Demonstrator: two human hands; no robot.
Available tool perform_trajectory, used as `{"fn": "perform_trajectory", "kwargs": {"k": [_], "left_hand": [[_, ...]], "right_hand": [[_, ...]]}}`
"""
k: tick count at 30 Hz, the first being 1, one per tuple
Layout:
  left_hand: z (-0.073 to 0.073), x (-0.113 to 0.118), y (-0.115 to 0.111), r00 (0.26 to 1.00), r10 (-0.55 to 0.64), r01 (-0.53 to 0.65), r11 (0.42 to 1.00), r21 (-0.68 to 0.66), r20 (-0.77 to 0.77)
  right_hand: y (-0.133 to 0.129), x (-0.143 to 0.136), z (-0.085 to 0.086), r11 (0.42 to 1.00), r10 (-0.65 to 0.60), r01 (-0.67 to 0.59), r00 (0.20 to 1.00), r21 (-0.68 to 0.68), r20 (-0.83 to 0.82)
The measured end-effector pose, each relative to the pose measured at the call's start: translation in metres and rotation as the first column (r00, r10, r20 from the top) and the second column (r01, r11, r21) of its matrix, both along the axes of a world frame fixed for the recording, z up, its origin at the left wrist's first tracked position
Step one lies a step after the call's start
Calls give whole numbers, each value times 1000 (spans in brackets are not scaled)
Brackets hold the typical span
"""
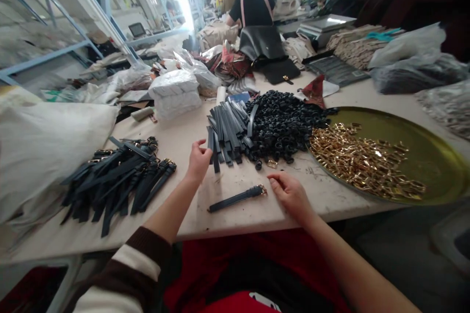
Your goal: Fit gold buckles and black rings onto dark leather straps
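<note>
My left hand [200, 160] is at the near-left edge of a bundle of flat dark straps [229, 127]. Its fingers are bent and apart, with the fingertips close to the outermost strap; whether they touch it I cannot tell. My right hand [292, 195] hovers over the table front, fingers loosely curled and nothing visible in them. Just left of its fingertips lies one finished-looking dark buckle strap [237, 198], its gold buckle towards that hand. A heap of small black loops [284, 124] and a single gold buckle [272, 164] lie beyond the right hand.
A round gold tray [433, 156] on the right holds many gold buckles [363, 159]. Buckled straps [121, 176] are piled at left beside a white sack [47, 146]. Wrapped bundles [174, 90] and a black bag [262, 46] stand farther back, near another person [257, 5].
</note>
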State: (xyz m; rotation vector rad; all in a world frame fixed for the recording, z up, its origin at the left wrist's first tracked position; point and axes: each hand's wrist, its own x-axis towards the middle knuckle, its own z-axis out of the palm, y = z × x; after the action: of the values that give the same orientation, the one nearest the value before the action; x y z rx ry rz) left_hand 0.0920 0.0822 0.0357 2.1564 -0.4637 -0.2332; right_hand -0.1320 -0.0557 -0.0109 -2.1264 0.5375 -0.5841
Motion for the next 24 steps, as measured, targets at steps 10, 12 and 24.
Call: {"fn": "perform_trajectory", "kwargs": {"k": [10, 12, 24], "left_hand": [[13, -163, 12, 921, -108, -98, 866, -491, -374], [11, -173, 14, 924, -126, -65, 879, -472, -360], [42, -148, 37, 728, -659, 626, 751, 208, 187]], "right_hand": [[75, -27, 31, 859, 92, -129, 991, 495, 99], [80, -31, 33, 789, 84, -132, 991, 600, 108], [34, -53, 48, 858, 249, -211, 968, 468, -21]]}}
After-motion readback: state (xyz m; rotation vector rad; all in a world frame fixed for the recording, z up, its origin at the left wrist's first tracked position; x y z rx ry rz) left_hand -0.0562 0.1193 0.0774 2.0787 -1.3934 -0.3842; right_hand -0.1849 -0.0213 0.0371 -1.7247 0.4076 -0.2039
